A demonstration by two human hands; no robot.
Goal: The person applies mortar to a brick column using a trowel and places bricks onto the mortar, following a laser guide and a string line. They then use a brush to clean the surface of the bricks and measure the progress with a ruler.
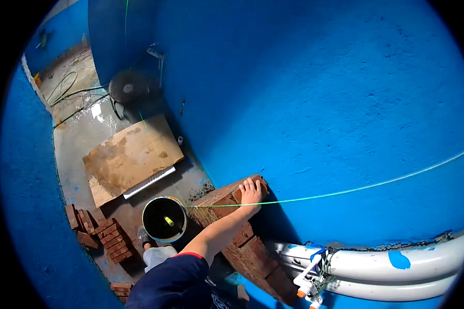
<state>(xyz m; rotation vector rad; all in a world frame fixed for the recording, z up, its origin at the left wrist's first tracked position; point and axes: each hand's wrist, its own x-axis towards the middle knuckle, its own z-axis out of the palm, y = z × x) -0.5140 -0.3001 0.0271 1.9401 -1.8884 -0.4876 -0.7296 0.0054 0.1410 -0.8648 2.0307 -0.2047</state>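
Observation:
My left hand [250,193] reaches out from a dark blue sleeve and lies on a reddish-brown brick [263,188] at the far end of a low brick wall [252,256]. Its fingers are slightly spread over the top, beside the blue wall. A taut green string [345,193] passes by my wrist, running from near the bucket toward the right. Left of my forearm stands a round bucket [145,226] with a dark inside, in which a small yellow object [169,221] shows. My right hand is out of view.
Stacked bricks [113,239] lie at the lower left. A stained cardboard sheet [134,154] covers floor beyond the bucket, near a round fan-like object [128,87] and a hose [64,87]. Thick white pipes [397,265] with valves [307,280] run at the lower right.

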